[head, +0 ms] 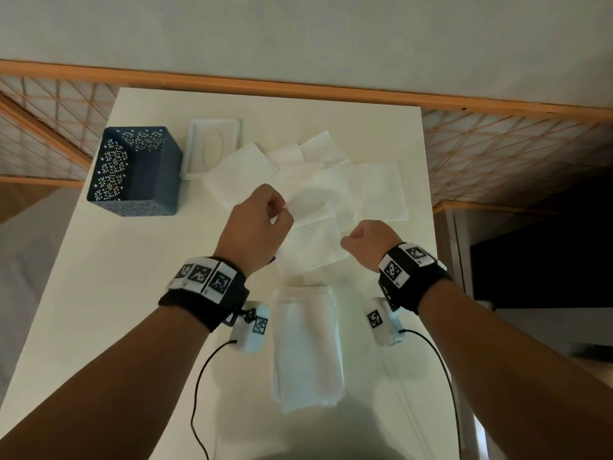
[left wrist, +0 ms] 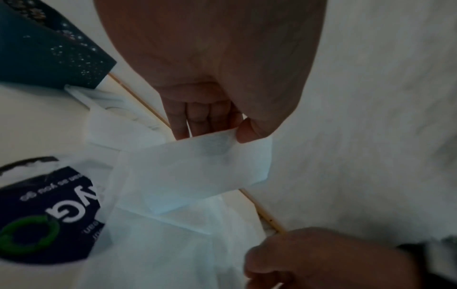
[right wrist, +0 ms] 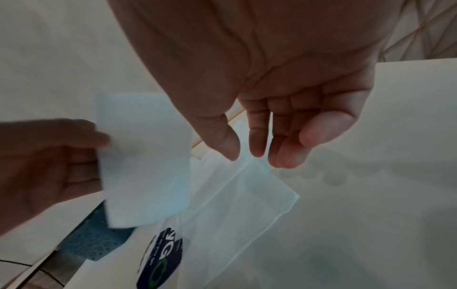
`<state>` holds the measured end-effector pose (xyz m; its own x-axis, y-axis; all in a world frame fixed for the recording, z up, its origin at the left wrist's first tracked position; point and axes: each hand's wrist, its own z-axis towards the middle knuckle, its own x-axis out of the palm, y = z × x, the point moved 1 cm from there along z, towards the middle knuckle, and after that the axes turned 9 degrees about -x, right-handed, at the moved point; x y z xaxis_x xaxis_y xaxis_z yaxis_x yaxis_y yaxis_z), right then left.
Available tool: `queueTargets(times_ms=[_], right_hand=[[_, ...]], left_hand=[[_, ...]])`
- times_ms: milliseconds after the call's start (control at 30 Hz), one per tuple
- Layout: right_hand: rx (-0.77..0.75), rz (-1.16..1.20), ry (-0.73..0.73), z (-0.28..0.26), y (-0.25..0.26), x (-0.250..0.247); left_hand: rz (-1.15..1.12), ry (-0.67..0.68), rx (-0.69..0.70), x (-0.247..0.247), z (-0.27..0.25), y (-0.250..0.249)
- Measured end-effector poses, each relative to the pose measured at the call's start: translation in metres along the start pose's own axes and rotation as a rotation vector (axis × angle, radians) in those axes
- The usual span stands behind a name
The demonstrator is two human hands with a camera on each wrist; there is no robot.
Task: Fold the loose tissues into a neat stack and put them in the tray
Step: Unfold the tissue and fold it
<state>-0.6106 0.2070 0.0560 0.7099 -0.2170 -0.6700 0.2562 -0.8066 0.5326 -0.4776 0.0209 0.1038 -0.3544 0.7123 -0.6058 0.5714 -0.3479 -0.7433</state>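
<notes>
Left hand (head: pixel 257 224) pinches a single tissue (left wrist: pixel 193 176) by its top edge between thumb and fingertips, so the sheet hangs folded above the pile; the right hand (head: pixel 371 242) hovers just beside it with fingers loosely bent and nothing between them, as the right wrist view shows. Below both hands the loose tissues (head: pixel 381 190) lie spread and overlapping across the middle of the tabletop (head: pixel 99 310), while a folded stack (head: pixel 306 346) sits nearer the person, between the forearms. At the far left stands a blue perforated basket (head: pixel 132 174), and just beside it a white tray (head: pixel 212 147) with an oval opening; the tray appears to hold none of the folded tissues yet, so the job looks well short of done. A printed plastic wrapper (left wrist: pixel 49 211) lies partly under the sheets. Trouble here would likely come from the thinness of the paper: a one-handed pinch could let the fold slip open or tear the edge, and lowering it carelessly might knock the stack askew. Dragging a sheet could also pull its overlapping neighbours along. Beyond the pale tabletop runs a plain wall with a wooden rail and lattice panels either side.
</notes>
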Motion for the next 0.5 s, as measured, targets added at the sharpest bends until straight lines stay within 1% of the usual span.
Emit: queueTargets(times_ms=[133,267,400,500], right_hand=[[0.032,-0.016,-0.005,0.017,0.005,0.006],[0.033,-0.001,-0.049,0.031,0.008,0.011],[0.023,0.014,-0.127,0.045,0.011,0.020],[0.051,0.007,-0.142,0.052,0.015,0.026]], left_hand=[[-0.269,0.003,-0.106,-0.007,-0.021,0.003],[-0.615,0.040,-0.312,-0.009,-0.043,0.011],[-0.758,0.181,-0.456,-0.004,-0.072,0.022],[-0.791,0.260,-0.525,0.003,-0.093,0.032]])
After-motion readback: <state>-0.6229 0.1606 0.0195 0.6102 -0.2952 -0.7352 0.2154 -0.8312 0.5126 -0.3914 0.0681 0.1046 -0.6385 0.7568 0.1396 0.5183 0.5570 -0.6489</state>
